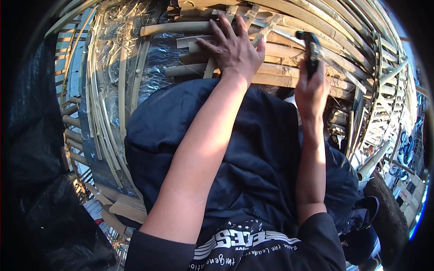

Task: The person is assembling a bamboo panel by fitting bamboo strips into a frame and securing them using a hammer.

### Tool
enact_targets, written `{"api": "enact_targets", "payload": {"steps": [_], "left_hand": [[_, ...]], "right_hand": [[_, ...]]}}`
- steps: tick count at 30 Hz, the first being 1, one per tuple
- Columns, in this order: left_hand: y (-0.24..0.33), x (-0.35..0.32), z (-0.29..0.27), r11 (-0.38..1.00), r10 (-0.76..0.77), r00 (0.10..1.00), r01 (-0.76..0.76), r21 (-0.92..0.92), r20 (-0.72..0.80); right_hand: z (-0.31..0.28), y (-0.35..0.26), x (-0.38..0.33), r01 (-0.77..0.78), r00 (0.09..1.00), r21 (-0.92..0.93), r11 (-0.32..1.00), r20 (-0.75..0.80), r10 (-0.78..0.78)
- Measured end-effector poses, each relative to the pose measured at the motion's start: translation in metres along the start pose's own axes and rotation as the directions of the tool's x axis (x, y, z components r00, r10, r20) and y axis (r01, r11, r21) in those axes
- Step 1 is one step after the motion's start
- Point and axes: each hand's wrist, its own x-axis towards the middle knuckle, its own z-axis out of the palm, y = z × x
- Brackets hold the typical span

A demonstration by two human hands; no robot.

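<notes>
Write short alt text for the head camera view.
A person's left hand presses flat on bamboo slats while the right hand grips a dark tool against them. Dark blue cloth covers the lap below.

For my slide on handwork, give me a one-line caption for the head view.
Left hand pressed flat on bamboo slats, right hand gripping a dark tool above them.

Dark navy shirt, sleeves pushed up above elbows, white printed lettering and stripe graphic across chest. Dark navy trousers over knees. Forearms bare, left hand point(233, 47) and right hand point(311, 90) ungloved, no rings visible.
</notes>
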Motion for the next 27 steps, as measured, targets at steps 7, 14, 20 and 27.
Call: {"api": "enact_targets", "payload": {"steps": [7, 14, 20, 27], "left_hand": [[0.005, 0.006, -0.005, 0.995, -0.017, 1.000, 0.015, -0.094, -0.023], [0.008, 0.001, -0.006, 0.999, 0.008, 1.000, -0.008, -0.034, -0.002], [0.008, 0.002, -0.006, 0.998, -0.001, 1.000, 0.000, -0.066, -0.010], [0.007, 0.003, -0.008, 0.998, -0.006, 1.000, 0.007, -0.060, 0.004]], "right_hand": [[0.008, 0.006, 0.007, 0.013, 0.999, -0.091, 0.996, -0.038, -0.016], [0.004, 0.014, 0.003, 0.083, 0.997, -0.221, 0.972, 0.006, -0.083], [0.013, 0.005, -0.004, 0.141, 0.929, -0.154, 0.978, -0.321, -0.185], [-0.032, -0.017, -0.003, 0.307, 0.866, 0.685, 0.661, -0.489, 0.104]]}}
